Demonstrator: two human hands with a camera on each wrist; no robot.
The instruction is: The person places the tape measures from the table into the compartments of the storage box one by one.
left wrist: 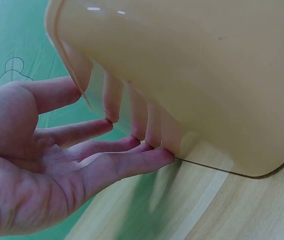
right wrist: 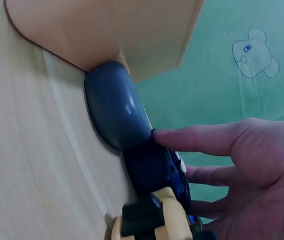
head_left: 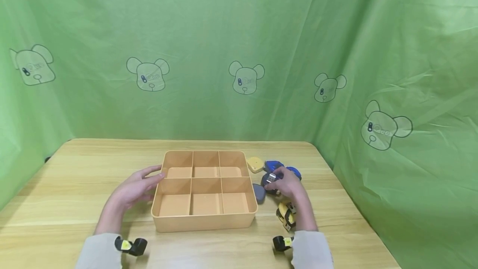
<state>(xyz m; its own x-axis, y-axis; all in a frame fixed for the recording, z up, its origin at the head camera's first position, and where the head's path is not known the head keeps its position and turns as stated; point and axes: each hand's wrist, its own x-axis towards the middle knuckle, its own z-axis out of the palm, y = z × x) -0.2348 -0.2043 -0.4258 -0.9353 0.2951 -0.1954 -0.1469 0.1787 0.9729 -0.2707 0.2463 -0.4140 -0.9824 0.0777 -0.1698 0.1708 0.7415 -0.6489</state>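
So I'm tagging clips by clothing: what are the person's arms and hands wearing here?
Both hands, the left hand and the right hand, are bare: no gloves, and no rings that I can make out. Each forearm is covered by a light grey sleeve reaching the wrist. A small black clip-like device with a yellow patch sits at each cuff, the other by the right sleeve.

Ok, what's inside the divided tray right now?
All six compartments of the tray show bare floors. Nothing lies in them. The near wall hides a strip of the front row's floor, so that strip cannot be checked.
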